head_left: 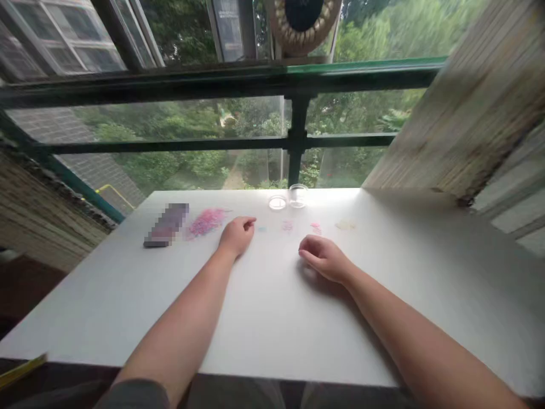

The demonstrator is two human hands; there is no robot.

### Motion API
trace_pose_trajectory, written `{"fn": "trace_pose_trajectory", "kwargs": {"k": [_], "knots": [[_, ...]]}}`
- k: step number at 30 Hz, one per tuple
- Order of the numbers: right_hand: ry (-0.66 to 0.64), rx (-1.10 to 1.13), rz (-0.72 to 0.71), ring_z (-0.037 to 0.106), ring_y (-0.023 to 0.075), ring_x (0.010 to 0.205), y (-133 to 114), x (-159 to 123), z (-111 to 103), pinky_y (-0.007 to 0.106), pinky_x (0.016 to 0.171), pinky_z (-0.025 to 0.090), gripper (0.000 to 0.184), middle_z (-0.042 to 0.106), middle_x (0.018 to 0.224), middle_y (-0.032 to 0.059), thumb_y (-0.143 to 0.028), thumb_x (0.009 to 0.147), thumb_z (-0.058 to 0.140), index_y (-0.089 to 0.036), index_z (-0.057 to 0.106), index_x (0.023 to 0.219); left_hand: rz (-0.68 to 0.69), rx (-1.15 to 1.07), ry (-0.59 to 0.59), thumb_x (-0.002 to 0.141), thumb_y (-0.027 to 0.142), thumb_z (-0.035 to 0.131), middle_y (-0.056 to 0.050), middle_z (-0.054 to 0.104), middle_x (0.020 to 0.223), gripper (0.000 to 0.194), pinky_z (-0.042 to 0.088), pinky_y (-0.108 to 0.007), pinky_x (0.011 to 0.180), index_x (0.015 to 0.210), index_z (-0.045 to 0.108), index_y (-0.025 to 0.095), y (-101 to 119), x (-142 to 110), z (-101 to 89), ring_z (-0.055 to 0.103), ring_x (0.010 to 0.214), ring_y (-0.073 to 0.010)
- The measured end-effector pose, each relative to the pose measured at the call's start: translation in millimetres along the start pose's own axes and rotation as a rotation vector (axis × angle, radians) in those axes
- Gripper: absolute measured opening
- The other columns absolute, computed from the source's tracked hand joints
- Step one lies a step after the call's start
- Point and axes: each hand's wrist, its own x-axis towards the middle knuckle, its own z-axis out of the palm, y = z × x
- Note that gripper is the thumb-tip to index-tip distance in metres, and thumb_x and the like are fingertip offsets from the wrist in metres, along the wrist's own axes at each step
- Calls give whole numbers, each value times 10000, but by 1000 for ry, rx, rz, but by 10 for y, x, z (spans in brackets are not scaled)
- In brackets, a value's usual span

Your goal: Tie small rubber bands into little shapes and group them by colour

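Forearms [183, 318] extend over the white table [272, 329]. Left hand [237, 234], fingers curled, is just right of the pink pile [207, 222]; right hand [324, 257], loosely curled, is farther right of it. Whether either grips anything cannot be told. Small clusters [288, 225] also lie right of the pile; clear jar [298, 196], behind-right of it; dark block [167, 225], just left.

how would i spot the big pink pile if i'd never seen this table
Start at the white table, then find the left hand. Between it and the blurred dark slab lies the pink-purple pile, far larger than the small faint heaps right of that hand.
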Motion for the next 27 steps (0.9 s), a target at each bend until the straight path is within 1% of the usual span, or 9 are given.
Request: {"fn": "trace_pose_trajectory", "kwargs": {"k": [2, 4, 8, 10, 14, 16, 20, 24, 27], "knots": [[-6, 39, 13, 469, 103, 541, 12, -5, 8, 230, 530, 378, 67, 521, 639, -24, -245, 787, 506, -186, 527, 764, -5, -27, 14, 755, 167, 497, -42, 685, 947, 333, 484, -248, 785, 1052, 647, 179, 9, 5, -24, 621, 818, -152], [-5, 54, 22, 453, 98, 523, 27, -5, 9, 226, 512, 362, 95, 503, 614, -30, -261, 783, 516, -185, 508, 726, -19, -38, 14, 748, 159, 502, -40, 684, 916, 331, 486, -239, 762, 1050, 639, 173, 24, 2, -44, 619, 786, -144], [5, 9, 20, 327, 78, 462, 61, 8, -8, 222, 460, 264, 329, 349, 481, -59, -324, 768, 552, -191, 356, 540, -70, -1, -21, 735, 199, 545, -39, 686, 835, 223, 473, -235, 704, 925, 657, 171, 80, -39, -74, 614, 740, -145], [-15, -12, 25, 294, 74, 445, 67, 16, -16, 227, 453, 241, 393, 316, 448, -61, -352, 787, 532, -194, 309, 504, -92, 40, -60, 738, 243, 560, -38, 685, 798, 170, 459, -242, 669, 856, 662, 176, 114, -74, -91, 609, 722, -153], [-24, 61, 65, 381, 89, 436, 58, 27, -11, 235, 475, 308, 395, 436, 451, -34, -408, 860, 415, -190, 390, 531, -96, 77, -111, 726, 285, 585, -30, 683, 751, 139, 433, -244, 618, 779, 666, 184, 167, -170, -135, 597, 682, -155], [-19, 111, 75, 420, 103, 440, 53, 29, -6, 243, 490, 338, 396, 459, 453, -29, -424, 878, 371, -190, 431, 564, -92, 80, -119, 719, 294, 596, -27, 682, 738, 141, 426, -242, 603, 771, 668, 184, 180, -230, -158, 591, 663, -151], [-36, 122, 70, 464, 118, 474, 51, 24, -12, 251, 516, 366, 335, 510, 497, -19, -408, 867, 398, -181, 510, 648, -85, 72, -127, 725, 309, 593, -12, 681, 730, 158, 430, -231, 592, 798, 670, 191, 170, -359, -207, 593, 647, -137], [-42, 92, 53, 461, 114, 498, 53, 17, -30, 249, 533, 366, 254, 542, 542, -16, -374, 835, 463, -172, 545, 705, -92, 78, -103, 737, 316, 583, -20, 692, 779, 188, 456, -226, 634, 837, 672, 185, 78, -429, -312, 613, 690, -139], [-45, 93, 37, 464, 115, 517, 57, 20, -34, 250, 546, 367, 234, 542, 552, -18, -363, 824, 477, -174, 534, 697, -121, 124, -56, 744, 309, 571, -37, 698, 820, 206, 471, -239, 666, 863, 672, 175, -74, -366, -502, 624, 721, -152]]}}
